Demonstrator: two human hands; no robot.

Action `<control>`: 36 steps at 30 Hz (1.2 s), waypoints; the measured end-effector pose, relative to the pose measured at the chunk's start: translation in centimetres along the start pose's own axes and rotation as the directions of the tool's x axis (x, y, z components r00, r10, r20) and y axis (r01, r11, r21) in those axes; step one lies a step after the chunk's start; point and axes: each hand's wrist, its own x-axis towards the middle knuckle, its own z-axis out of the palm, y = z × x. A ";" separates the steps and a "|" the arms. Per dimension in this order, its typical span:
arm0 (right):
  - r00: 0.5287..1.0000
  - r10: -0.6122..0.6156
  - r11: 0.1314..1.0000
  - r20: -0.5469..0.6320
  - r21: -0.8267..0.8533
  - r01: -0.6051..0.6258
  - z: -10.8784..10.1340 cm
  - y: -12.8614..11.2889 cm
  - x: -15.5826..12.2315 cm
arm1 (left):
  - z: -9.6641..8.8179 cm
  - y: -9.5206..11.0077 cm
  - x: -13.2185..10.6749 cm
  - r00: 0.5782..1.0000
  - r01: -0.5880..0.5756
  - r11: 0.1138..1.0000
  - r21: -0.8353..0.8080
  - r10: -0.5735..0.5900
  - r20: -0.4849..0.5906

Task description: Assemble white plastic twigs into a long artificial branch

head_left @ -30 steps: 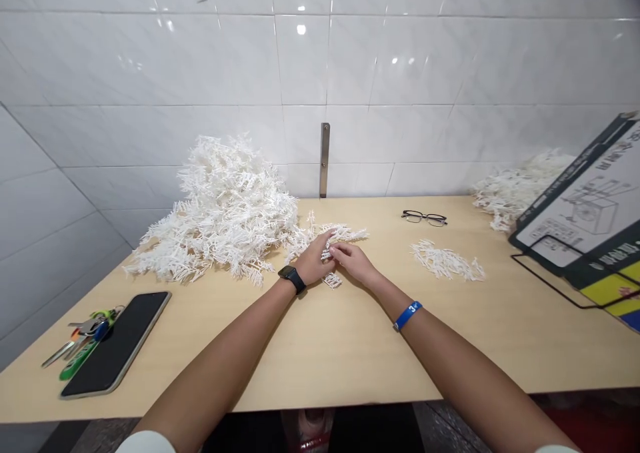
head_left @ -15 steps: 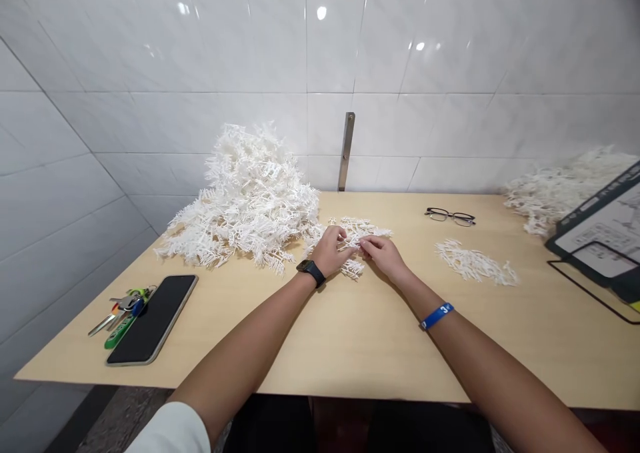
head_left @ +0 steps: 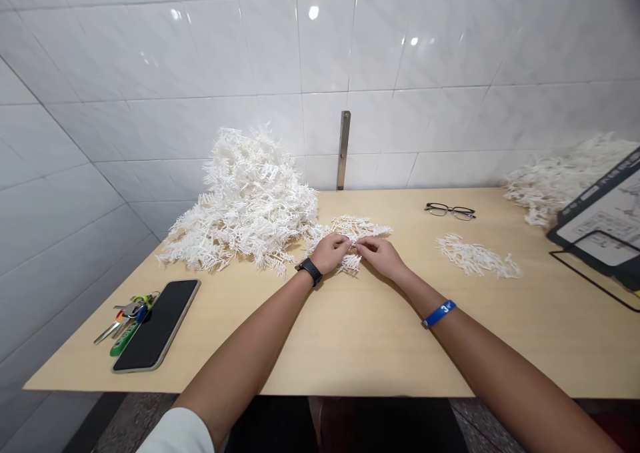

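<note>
My left hand [head_left: 331,252], with a black watch at the wrist, is closed in a pinch over the small spread of white branched plastic pieces [head_left: 361,226]. Close beside it, fingertips nearly touching, my right hand [head_left: 379,255] is pinched too. Between the fingertips is a thin white branched piece, mostly covered by the fingers. To the left rises a large heap of the same white pieces [head_left: 250,199]. Right of my right hand lies a smaller flat pile of white pieces [head_left: 475,257].
A phone [head_left: 157,326] and a bunch of keys [head_left: 131,313] lie at the table's left. Eyeglasses [head_left: 450,211] rest toward the back. At the far right, a dark-edged box [head_left: 600,226] stands before another white heap [head_left: 570,176]. A metal strip [head_left: 343,149] is on the tiled wall.
My left fingers have closed from a looser curl into a pinch, and both hands' fingertips have come together. The view has shifted slightly.
</note>
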 end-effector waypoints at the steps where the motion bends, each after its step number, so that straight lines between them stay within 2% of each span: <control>1: 1.000 -0.013 0.999 0.020 -0.029 0.014 0.0 -0.2 -0.1 | 0.0 0.0 0.0 1.000 -0.011 1.000 -0.008 0.011 0.004; 5: 0.995 -0.039 0.995 0.087 -0.093 0.047 0.1 -0.6 -0.3 | -0.1 0.2 -0.3 0.996 -0.065 0.998 0.026 0.063 0.061; 10: 0.982 -0.068 0.997 0.177 -0.034 0.075 0.0 -0.7 -0.4 | -0.3 0.3 -0.4 0.989 -0.103 0.990 0.101 0.091 0.120; 17: 0.945 -0.127 0.988 0.300 0.127 0.092 -0.4 -1.0 -0.3 | -1.2 -0.2 0.1 0.958 -0.172 0.984 -0.054 0.180 0.222; 24: 0.957 -0.110 0.989 0.267 0.122 0.080 -0.2 -0.9 -0.3 | -1.0 -0.4 0.1 0.976 -0.066 0.993 -0.093 0.084 0.203; 29: 0.960 -0.091 0.990 0.266 0.125 0.060 -0.2 -0.9 -0.2 | -0.9 -0.3 0.1 0.982 -0.047 0.996 -0.070 0.058 0.179; 33: 0.941 -0.118 0.980 0.316 0.192 0.059 -0.2 -0.7 -0.2 | -1.2 -0.3 0.1 0.963 -0.055 0.993 -0.101 0.080 0.256; 36: 0.905 -0.162 0.965 0.394 0.256 0.061 -0.4 -0.5 -0.1 | -1.5 -0.5 0.1 0.934 -0.045 0.978 -0.205 0.114 0.339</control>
